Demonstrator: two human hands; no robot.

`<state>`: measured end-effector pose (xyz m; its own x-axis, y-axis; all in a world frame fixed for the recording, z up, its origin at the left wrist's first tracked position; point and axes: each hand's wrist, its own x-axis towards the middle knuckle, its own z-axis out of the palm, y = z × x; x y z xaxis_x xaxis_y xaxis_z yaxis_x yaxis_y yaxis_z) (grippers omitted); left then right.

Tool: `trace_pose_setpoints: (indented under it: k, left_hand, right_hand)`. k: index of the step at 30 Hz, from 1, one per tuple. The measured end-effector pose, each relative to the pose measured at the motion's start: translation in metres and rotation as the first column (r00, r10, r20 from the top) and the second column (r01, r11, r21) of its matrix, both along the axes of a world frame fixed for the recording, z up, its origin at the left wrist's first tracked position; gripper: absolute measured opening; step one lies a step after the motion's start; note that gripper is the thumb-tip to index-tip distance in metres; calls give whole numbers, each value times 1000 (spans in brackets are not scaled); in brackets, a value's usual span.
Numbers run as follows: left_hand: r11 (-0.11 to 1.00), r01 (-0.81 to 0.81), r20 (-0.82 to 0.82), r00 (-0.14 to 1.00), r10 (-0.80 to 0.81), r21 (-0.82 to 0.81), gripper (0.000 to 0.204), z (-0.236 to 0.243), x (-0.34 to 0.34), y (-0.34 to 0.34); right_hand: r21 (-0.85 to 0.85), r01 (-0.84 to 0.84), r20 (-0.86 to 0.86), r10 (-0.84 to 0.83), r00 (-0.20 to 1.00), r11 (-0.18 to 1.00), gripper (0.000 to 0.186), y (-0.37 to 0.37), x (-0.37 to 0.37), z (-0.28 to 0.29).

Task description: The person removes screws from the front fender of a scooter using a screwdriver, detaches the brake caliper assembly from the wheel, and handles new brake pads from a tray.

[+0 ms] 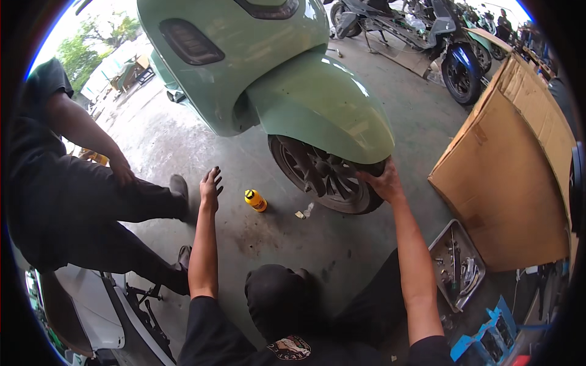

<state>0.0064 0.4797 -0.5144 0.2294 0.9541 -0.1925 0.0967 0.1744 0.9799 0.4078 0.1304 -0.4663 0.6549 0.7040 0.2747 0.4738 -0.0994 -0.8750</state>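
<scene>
A green scooter [293, 49] stands in front of me, its front fender [326, 104] over a black front wheel [351, 204]. My right hand [384, 182] grips that wheel at its right side, just under the fender's tip; some fingertips are hidden against the tyre. Away to the left, my left hand [209, 188] hangs in the air above the floor, fingers stretched out and holding nothing. Between it and the wheel, a yellow bottle with a black cap [256, 200] stands on the concrete. A small pale scrap [301, 214] lies beside the tyre.
Another person [73, 189] in dark clothes is close on the left. A cardboard sheet [500, 177] leans at the right, above a metal tray [456, 265] of tools. A light-coloured vehicle [91, 305] sits at lower left; a partly stripped scooter [421, 36] stands behind.
</scene>
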Motion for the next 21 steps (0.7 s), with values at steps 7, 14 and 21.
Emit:
trace_pose_setpoints:
  k: [7, 14, 21]
  left_hand:
    - [861, 487, -713, 655, -250, 145, 112, -154, 18, 19]
    - [819, 479, -593, 773, -224, 315, 51, -171, 31, -17]
    - [749, 632, -642, 661, -388, 199, 56, -117, 8, -121]
  right_hand:
    - [-164, 41, -5, -42, 999, 986, 115, -5, -5, 8]
    - [-257, 138, 106, -114, 988, 957, 115, -9, -32, 4]
    - [-230, 404, 329, -320, 888, 885, 101, 0, -144, -12]
